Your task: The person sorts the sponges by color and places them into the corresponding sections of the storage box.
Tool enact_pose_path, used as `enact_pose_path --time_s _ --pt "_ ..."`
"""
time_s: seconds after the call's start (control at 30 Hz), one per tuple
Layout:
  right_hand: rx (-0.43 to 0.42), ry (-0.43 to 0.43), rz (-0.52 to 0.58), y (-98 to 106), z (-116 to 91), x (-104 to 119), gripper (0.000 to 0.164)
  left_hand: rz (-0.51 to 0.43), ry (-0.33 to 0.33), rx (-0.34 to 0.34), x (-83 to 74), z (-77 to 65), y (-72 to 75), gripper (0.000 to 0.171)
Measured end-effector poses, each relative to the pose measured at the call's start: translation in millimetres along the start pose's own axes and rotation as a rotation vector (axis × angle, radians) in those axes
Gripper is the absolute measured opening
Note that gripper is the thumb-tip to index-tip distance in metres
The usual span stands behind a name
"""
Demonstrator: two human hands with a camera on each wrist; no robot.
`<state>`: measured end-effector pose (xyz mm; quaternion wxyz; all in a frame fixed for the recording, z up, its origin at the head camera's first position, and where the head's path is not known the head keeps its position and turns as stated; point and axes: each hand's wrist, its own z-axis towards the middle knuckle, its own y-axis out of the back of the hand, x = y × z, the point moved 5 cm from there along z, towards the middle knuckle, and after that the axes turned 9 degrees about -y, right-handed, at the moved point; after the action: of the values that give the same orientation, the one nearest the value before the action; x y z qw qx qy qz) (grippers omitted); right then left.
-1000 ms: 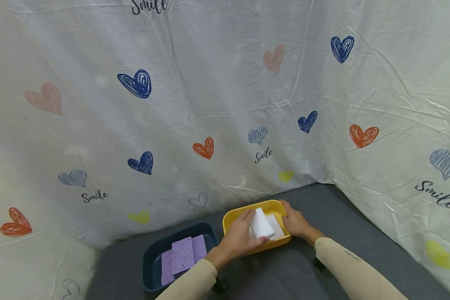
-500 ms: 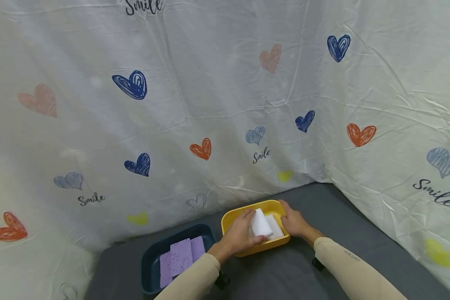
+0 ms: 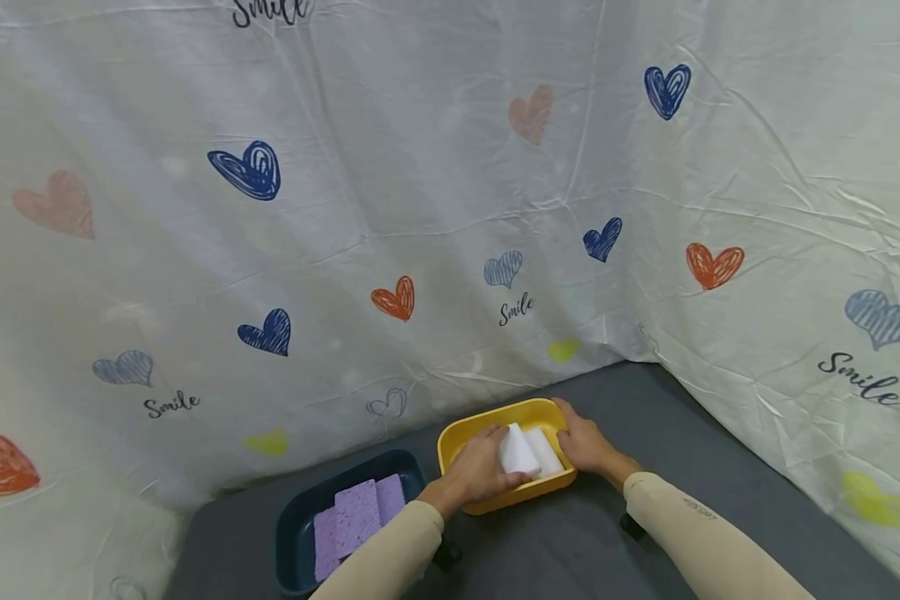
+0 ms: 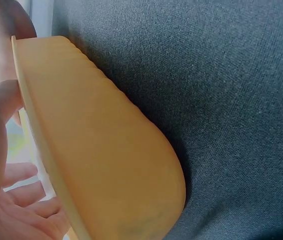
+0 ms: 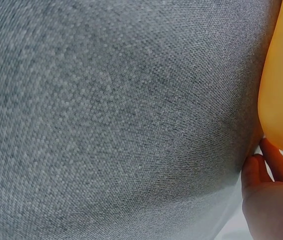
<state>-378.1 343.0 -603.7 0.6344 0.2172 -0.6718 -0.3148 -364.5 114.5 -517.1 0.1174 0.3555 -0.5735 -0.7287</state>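
In the head view a yellow plastic tub (image 3: 525, 493) stands on the grey cloth, with two white sponges inside. My left hand (image 3: 478, 468) reaches over its left part and holds the nearer white sponge (image 3: 518, 452) between thumb and fingers. The second white sponge (image 3: 544, 451) lies just right of it. My right hand (image 3: 587, 440) grips the tub's right end by the rim. From the left wrist, the tub's side (image 4: 101, 125) fills the middle and hides the sponges' lower parts. The right wrist view catches my right fingers (image 5: 276, 160) against the tub's end.
Left of the yellow tub is a dark blue tub (image 3: 288, 546) with several purple sponges (image 3: 357, 512); my left sleeve (image 3: 390, 546) covers part of it. Behind the grey table (image 3: 525, 558) hangs a white curtain (image 3: 330, 250) printed with hearts.
The held white sponge has gone lower into the yellow tub, the left hand with it. The right hand keeps its grip. The whole head view has shifted slightly.
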Motion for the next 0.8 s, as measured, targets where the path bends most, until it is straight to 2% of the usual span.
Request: enact_pose_path --time_s 0.13,0.23,0.4,0.6,0.8 --pt "0.019 -0.020 0.039 11.0 -13.9 18.5 0.063 -0.009 -0.009 0.018 0.8 3.5 -2.3 0.087" --pt "0.020 -0.044 0.064 14.8 -19.2 24.2 0.063 -0.017 -0.022 0.039 1.8 6.0 -5.7 0.084" --pt "0.005 -0.018 0.015 1.4 -2.9 3.9 0.064 -0.010 -0.036 0.060 3.4 7.1 -11.6 0.081" --pt "0.004 -0.020 0.019 -14.0 19.2 -22.1 0.066 -0.006 -0.036 0.076 3.1 8.6 -12.3 0.080" --pt "0.001 -0.031 0.021 -16.9 24.9 -28.5 0.066 -0.032 -0.030 0.079 3.4 11.2 -12.9 0.081"
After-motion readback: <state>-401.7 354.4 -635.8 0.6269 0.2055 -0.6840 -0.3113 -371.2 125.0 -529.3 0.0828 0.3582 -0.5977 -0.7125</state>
